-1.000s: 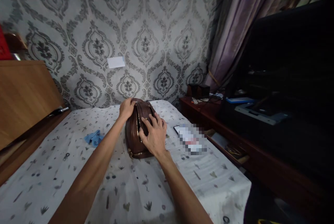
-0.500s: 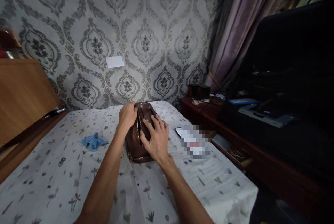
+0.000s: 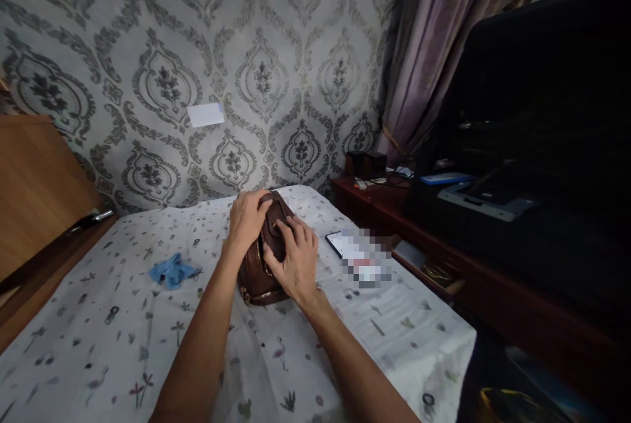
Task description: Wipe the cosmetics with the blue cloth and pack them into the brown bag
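A dark brown leather bag (image 3: 250, 273) with gold-coloured zips lies on the patterned white sheet (image 3: 276, 390). My left hand (image 3: 246, 218) grips its far left part, the thumb reaching over a dark flap (image 3: 277, 211) on top. Over the bag's right side rests my right hand (image 3: 300, 257), fingers bent and the thumb lying close to a zip on the upper face. Its index fingertip touches near the flap's end. My hands cover much of the bag, and what lies under the right fingers is hidden.
A crumpled blue cloth (image 3: 172, 270) lies left of my arms. A phone (image 3: 335, 244), partly pixelated, is to the right. Beyond the sheet's right edge stand a dark red desk (image 3: 355, 196) with cables and an ajar drawer (image 3: 434, 272). A wooden panel (image 3: 44, 193) borders the left.
My left hand has moved slightly right over the bag's far end, and its thumb now lies on the flap. The flap now covers more of the bag's top. The view has shifted slightly.
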Demonstrator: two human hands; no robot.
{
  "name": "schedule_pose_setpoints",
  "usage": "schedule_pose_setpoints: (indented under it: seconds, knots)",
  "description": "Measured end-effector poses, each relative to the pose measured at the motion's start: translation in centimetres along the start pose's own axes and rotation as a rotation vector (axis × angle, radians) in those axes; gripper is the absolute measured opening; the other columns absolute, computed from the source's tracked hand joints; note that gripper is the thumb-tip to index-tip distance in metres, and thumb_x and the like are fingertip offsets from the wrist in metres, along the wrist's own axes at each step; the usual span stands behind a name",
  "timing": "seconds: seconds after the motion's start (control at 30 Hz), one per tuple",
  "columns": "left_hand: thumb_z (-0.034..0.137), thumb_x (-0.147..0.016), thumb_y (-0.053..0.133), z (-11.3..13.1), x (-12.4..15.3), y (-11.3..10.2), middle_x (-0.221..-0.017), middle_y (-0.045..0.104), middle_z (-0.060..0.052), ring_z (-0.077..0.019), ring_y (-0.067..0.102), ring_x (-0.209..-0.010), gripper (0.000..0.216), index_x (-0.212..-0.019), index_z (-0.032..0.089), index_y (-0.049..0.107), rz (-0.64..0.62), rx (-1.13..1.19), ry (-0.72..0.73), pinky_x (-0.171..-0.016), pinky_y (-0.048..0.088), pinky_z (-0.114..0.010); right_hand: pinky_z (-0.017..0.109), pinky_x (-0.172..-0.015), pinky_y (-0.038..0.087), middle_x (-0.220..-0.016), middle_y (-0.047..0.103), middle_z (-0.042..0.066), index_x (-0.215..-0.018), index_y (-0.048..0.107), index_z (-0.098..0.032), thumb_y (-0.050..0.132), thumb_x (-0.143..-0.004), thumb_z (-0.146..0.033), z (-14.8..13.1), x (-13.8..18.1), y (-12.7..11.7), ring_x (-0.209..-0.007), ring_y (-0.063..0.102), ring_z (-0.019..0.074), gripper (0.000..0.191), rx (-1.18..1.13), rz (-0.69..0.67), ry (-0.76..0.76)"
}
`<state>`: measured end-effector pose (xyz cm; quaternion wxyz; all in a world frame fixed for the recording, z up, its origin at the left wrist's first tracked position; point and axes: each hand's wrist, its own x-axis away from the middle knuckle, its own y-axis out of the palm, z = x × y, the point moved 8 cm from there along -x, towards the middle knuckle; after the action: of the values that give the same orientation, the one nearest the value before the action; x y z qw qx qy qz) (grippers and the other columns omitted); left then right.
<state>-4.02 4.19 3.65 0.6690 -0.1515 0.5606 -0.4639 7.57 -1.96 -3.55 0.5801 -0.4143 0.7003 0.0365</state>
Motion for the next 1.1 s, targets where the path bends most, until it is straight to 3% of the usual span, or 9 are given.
schedule_pose_setpoints:
  seconds: [0.4,0.57,0.73,0.93,1.1]
  knots:
    - [0.025,-0.092,0.060,-0.2,-0.3,0.3,-0.104,0.076,-0.006,-0.0228,0.065,-0.096,0.020,-0.106,0.021,0.075,-0.021,0.137,0.007,-0.088,0.047,-0.032,0.050,-0.105,0.038,-0.128,0.062,0.016,-0.126,0.060,-0.016,0.062,-0.087,-0.040,0.1,0.0,0.2,-0.126,0.050,0.0326,0.046,0.022,-0.015,-0.001]
    - [0.027,-0.092,0.059,0.0,-0.3,0.3,-0.096,0.075,-0.003,-0.0192,0.063,-0.088,0.017,-0.097,0.020,0.073,-0.068,0.202,0.029,-0.080,0.047,-0.027,0.050,-0.106,0.038,-0.129,0.061,0.016,-0.128,0.059,-0.016,0.061,-0.088,-0.039,0.2,0.1,0.4,-0.127,0.049,0.0327,0.046,0.018,-0.025,0.005]
    - [0.027,-0.090,0.059,0.8,-0.2,0.1,-0.095,0.075,-0.003,-0.0187,0.064,-0.090,0.016,-0.090,0.019,0.072,-0.134,0.228,0.096,-0.083,0.048,-0.027,0.051,-0.105,0.039,-0.131,0.060,0.017,-0.128,0.059,-0.016,0.061,-0.088,-0.039,0.2,0.1,0.4,-0.127,0.049,0.0335,0.046,0.025,-0.028,0.011]
    - [0.025,-0.091,0.057,0.4,-0.2,-0.5,-0.099,0.075,-0.003,-0.0204,0.065,-0.094,0.018,-0.098,0.021,0.073,-0.137,0.182,0.109,-0.089,0.049,-0.031,0.050,-0.106,0.038,-0.133,0.059,0.017,-0.129,0.058,-0.016,0.061,-0.089,-0.040,0.0,0.0,0.2,-0.128,0.049,0.0331,0.046,0.030,-0.026,0.004]
    - [0.023,-0.094,0.054,-1.8,-0.1,-2.0,-0.115,0.072,-0.009,-0.0241,0.064,-0.106,0.028,-0.118,0.021,0.068,0.005,-0.004,-0.044,-0.095,0.048,-0.035,0.050,-0.106,0.039,-0.134,0.059,0.017,-0.128,0.059,-0.016,0.060,-0.090,-0.039,0.0,0.1,0.1,-0.129,0.048,0.0328,0.045,0.011,-0.011,0.002]
